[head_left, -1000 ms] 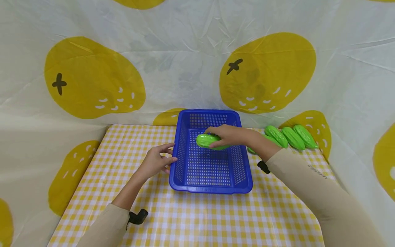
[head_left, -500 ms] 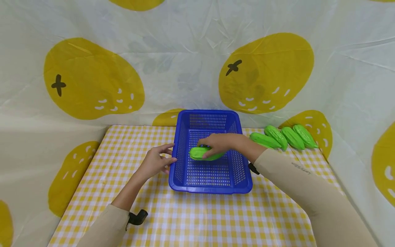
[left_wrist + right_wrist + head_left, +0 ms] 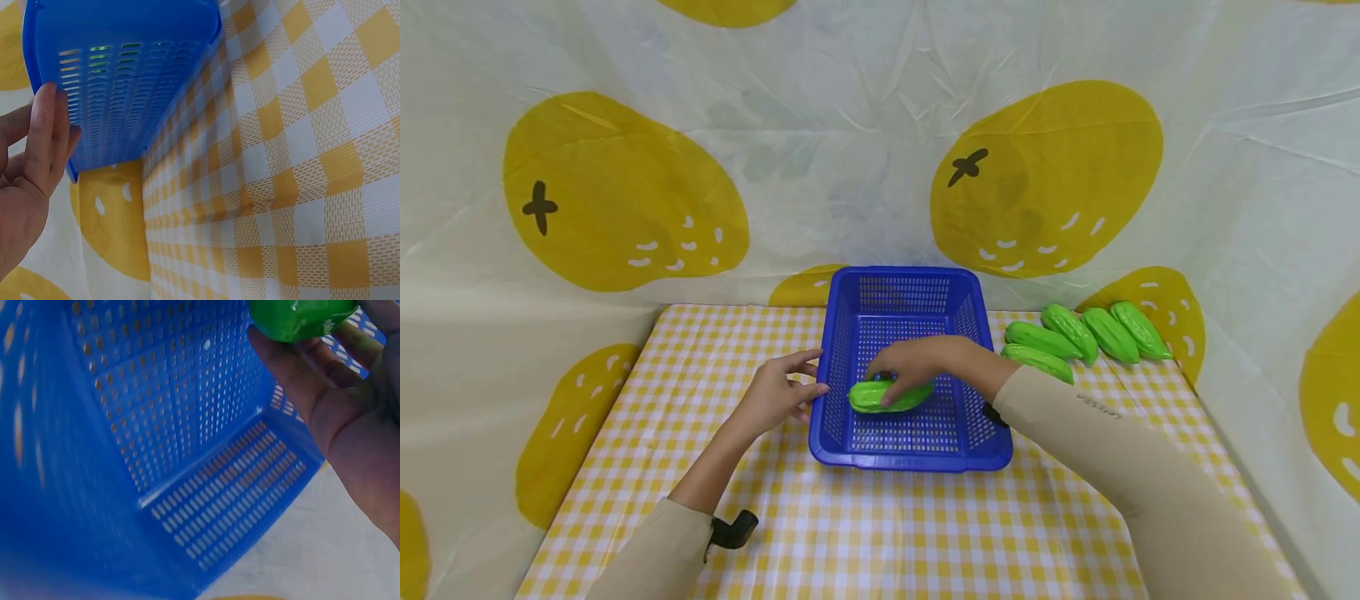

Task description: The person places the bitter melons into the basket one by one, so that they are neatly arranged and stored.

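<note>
A blue plastic basket with slotted walls stands on the checked tablecloth. Inside it, my right hand grips a bright green, ridged bitter melon from above, low over the basket's floor towards its near left. The right wrist view shows the melon's end between thumb and fingers. At the basket's left side, my left hand rests its extended fingertips and thumb against the rim. In the left wrist view, those fingers touch the edge of the slotted wall.
Several more green bitter melons lie in a group at the table's back right, beside the basket. A yellow-and-white checked cloth covers the table. Behind it hangs a pale curtain with large yellow fruit prints.
My right hand has carried the bitter melon down and towards the near left inside the basket. Melons on the table behind that forearm now show more fully. The left hand has stayed put.
</note>
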The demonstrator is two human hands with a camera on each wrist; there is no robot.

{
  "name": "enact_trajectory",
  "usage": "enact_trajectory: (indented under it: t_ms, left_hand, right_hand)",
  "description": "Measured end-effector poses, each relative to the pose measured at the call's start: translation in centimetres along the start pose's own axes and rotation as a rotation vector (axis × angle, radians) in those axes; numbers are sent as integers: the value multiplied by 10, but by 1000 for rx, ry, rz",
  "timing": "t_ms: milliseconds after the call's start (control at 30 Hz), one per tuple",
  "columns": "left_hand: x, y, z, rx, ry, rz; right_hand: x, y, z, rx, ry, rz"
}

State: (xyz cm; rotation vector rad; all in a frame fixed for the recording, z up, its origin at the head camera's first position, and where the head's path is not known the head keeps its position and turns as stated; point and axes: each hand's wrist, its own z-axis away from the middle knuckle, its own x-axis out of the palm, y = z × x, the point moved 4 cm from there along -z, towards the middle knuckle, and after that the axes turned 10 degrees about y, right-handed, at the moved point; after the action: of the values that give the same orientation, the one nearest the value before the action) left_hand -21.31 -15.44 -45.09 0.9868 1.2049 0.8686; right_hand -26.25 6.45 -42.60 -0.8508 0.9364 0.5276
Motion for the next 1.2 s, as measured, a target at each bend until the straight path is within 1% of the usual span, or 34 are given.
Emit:
enact_trajectory:
  t_ms: [200,300,467,633,867,1000,1200]
  left_hand:
    - [1,1,0,-3,1,2]
    - [1,1,0,4,3,5]
    - [2,0,-1,19,0,0]
    - [1,0,0,7,5,-5]
    - [2,1,1,0,4,10]
    - [2,0,2,0,8,5]
    - [-1,1,3,3,10,6]
  right_hand:
    - [14,-6,-10,29,-66,-33]
    - [19,-11,-13,22,-98,-48]
    - [26,-13,-16,20,-116,-51]
    - [31,-14,-17,27,-137,-52]
    - [40,-14,-14,106,-167,-207]
    - [43,-16,-14,99,-169,-208]
    - [43,-21,-14,78,-171,-171]
